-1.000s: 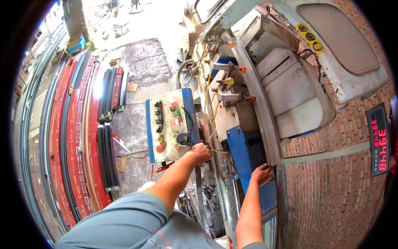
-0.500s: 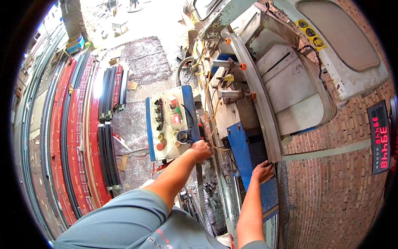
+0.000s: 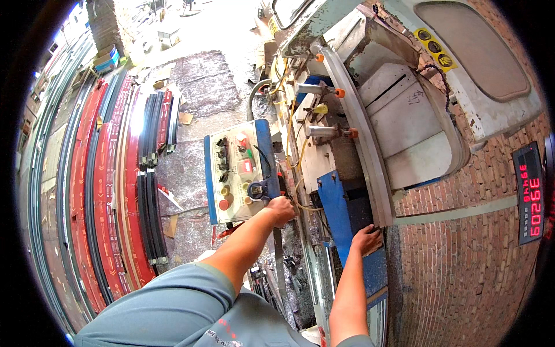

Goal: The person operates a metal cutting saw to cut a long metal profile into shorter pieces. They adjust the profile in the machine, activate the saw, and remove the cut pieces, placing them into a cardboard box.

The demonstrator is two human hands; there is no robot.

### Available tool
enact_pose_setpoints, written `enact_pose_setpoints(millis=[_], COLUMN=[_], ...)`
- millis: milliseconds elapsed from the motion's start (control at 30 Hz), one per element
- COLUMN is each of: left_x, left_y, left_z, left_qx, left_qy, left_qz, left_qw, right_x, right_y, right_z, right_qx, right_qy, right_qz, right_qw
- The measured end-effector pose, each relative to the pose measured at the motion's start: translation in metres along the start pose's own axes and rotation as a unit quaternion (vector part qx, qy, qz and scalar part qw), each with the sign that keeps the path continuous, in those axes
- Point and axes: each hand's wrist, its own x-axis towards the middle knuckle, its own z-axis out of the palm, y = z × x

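Observation:
My left hand is closed at the lower right corner of the control box, beside a dark round-faced fitting. Its fingers curl away from view, so what they grip is hidden. The box has a cream panel with knobs and red and yellow buttons between blue sides. My right hand has its fingers bent around the near end of a long grey metal profile, above a blue machine plate. The profile runs away from me along the machine, beside clamp cylinders with orange tips.
To the left, long red-wrapped and dark profiles lie in rows. A pale machine guard and a raised cover stand at the right. Yellow hoses run beside the clamps. A red digital display is at the brick-patterned surface.
The digits on the red display have changed. Both hands, the profile and the clamps stay in practically the same places.

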Motion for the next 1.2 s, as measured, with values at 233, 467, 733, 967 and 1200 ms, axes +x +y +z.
enact_pose_setpoints(millis=[233,467,733,967,1200], left_x=[-0.002,0.002,0.0,0.003,0.001], left_y=[0.003,0.001,0.005,0.003,0.003], left_z=[-0.008,0.001,-0.007,0.0,-0.003], left_qx=[0.003,0.011,-0.002,0.021,0.015], left_qy=[-0.016,-0.023,-0.009,-0.018,-0.016], left_qz=[0.003,0.0,-0.006,0.0,-0.001], left_qw=[1.0,1.0,1.0,1.0,1.0], right_x=[-0.001,-0.001,0.001,0.001,0.001], right_y=[-0.009,-0.013,-0.006,-0.005,-0.006], right_z=[-0.006,-0.011,-0.005,0.002,-0.004], right_qx=[0.024,0.011,0.023,0.031,0.014], right_qy=[0.003,-0.014,-0.006,0.039,0.003], right_qz=[-0.004,-0.007,-0.011,-0.015,-0.009], right_qw=[1.0,1.0,1.0,0.999,1.0])
